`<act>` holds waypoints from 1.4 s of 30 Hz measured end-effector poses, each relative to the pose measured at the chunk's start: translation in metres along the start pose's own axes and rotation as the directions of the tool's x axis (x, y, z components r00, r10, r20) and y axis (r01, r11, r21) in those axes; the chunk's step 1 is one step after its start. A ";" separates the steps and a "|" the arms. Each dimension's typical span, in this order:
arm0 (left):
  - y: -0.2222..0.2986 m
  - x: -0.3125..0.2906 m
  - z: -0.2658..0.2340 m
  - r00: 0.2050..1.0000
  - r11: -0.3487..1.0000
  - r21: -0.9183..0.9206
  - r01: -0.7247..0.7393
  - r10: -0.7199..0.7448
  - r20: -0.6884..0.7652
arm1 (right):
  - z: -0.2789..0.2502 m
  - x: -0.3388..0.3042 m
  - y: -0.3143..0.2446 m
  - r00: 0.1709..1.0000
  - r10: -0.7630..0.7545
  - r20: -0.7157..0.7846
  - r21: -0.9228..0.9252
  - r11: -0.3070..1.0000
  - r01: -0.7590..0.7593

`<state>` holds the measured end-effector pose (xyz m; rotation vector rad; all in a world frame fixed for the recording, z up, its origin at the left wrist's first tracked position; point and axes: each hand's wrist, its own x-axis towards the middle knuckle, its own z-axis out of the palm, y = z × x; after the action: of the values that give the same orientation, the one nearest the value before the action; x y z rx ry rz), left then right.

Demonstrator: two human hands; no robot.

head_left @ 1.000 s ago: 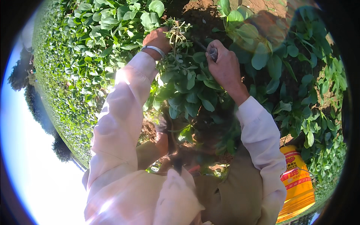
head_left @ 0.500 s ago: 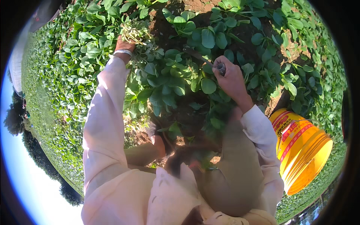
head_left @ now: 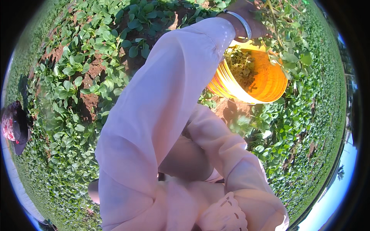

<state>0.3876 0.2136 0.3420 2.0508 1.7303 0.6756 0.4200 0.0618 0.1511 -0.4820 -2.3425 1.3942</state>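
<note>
My left hand [head_left: 254, 21] reaches across to the upper right, a silvery bracelet at its wrist. Its fingers are closed on a bunch of uprooted leafy weeds [head_left: 289, 48], which hangs over the mouth of a yellow bucket [head_left: 271, 79]. Strong sun and the leaves partly hide the fingers. More pulled weeds [head_left: 239, 67] lie inside the bucket, which tilts with its mouth toward me. My right forearm bends inward beneath the left sleeve, and that sleeve hides my right hand and anything in it.
Low green leafy plants [head_left: 104, 38] grow in rows all around, with strips of brown soil [head_left: 90, 71] between them. At the far left edge a person's dark cap with a pink-patterned covering [head_left: 15, 127] shows above the plants.
My left hand has swung from the left plants to the bucket at right, carrying the weeds. My view has turned right. The right hand, earlier holding a dark-handled bladed tool, has gone from sight.
</note>
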 end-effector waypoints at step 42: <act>-0.279 -0.486 0.133 0.293 0.298 -0.029 0.954 -0.949 -0.112 | 0.104 0.058 0.067 0.793 0.070 0.606 -0.053 0.997 -0.047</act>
<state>0.1769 -0.2125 0.0172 0.5817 2.5693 0.2965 0.3262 0.0405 0.0541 -0.1088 -2.8735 1.7381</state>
